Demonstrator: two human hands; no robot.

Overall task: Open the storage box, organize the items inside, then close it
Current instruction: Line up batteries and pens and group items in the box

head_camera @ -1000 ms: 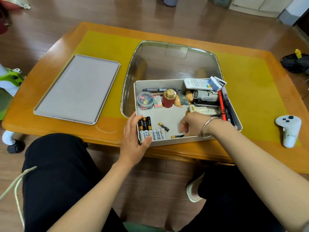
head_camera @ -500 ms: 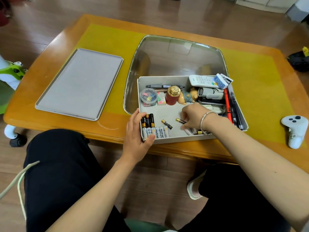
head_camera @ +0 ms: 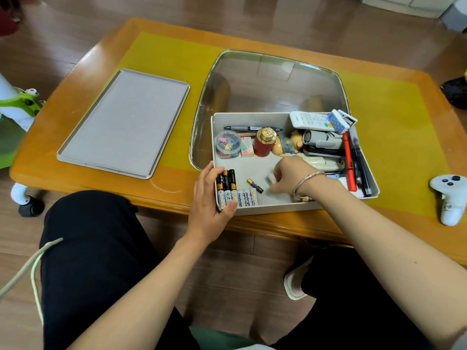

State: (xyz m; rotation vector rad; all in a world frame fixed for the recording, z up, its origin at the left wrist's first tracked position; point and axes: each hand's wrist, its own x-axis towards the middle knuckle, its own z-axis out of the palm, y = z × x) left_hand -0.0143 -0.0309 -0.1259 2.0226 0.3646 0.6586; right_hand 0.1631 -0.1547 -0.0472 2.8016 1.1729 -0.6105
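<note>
The grey storage box (head_camera: 252, 115) stands open at the table's near edge, and its flat lid (head_camera: 126, 122) lies apart on the left. My left hand (head_camera: 208, 198) grips the box's front-left corner, thumb over the wall beside a row of batteries (head_camera: 236, 192). My right hand (head_camera: 293, 175) is inside the box with its fingers curled, pinching a small white item (head_camera: 271, 178). One loose black-and-gold battery (head_camera: 255, 185) lies on the box floor between the hands.
At the back of the box are a clip tub (head_camera: 227, 144), red jar (head_camera: 264, 145), figurine (head_camera: 288, 145), remote (head_camera: 310, 120) and pens (head_camera: 353, 162). A white controller (head_camera: 448, 198) lies to the right. The table has a glass inset (head_camera: 273, 79).
My right hand has moved from the box's front wall toward its middle; a white item now shows at its fingertips instead of the black-and-gold battery. My left hand stays on the corner.
</note>
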